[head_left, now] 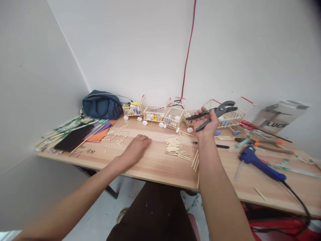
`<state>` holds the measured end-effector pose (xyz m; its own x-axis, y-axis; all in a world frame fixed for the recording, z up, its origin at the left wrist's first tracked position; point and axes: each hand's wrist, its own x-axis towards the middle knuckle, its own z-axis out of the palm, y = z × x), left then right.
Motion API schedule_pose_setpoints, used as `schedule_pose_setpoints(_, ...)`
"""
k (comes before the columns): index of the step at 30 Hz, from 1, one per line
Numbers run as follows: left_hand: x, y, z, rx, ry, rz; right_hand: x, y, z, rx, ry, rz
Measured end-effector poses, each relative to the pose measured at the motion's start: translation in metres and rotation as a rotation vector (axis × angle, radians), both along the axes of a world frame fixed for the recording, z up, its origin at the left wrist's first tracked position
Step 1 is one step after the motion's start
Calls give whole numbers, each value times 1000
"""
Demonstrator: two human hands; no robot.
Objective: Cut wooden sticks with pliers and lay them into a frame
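My left hand lies palm down on the wooden table, fingers stretched out and slightly blurred, with nothing visible under them. Raised above the tabletop, my right hand grips dark grey pliers; their handles are spread across the palm and the curved jaws point right, apart. Between my hands is a pile of short cut wooden sticks, with longer sticks beside my right forearm. More loose short pieces are scattered beyond my left hand. A black pen lies partly behind my right wrist.
Several miniature stick carts with round wheels line the wall. A blue bag, black phone and coloured sheets are at left. Right are a blue glue gun, orange-handled pliers and a carton.
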<state>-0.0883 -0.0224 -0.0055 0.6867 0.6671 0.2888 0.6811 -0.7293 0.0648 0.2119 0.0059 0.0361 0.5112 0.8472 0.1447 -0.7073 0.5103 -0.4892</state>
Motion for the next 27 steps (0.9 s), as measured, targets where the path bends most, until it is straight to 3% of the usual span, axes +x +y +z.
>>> schedule_pose_setpoints(3, 9, -7, -7, 18, 93, -58, 8, -6, 4, 16, 44, -55)
schedule_pose_setpoints(7, -3, -12, -12, 31, 123, -44, 28, -18, 11, 166, 143, -177)
schedule_pose_setpoints(10, -9, -13, -11, 27, 110, -57, 39, -23, 12, 248, 191, -231)
schedule_pose_setpoints(14, -2, -10, -6, -9, 66, -38, 40, -20, 7, 223, 262, -240)
schedule_pose_setpoints(21, 6, 3, -3, -113, -155, -9, 31, -8, -2, 117, 193, -192)
schedule_pose_setpoints(27, 8, 18, -3, -201, -201, 29, -17, 3, 3, -21, -57, 20)
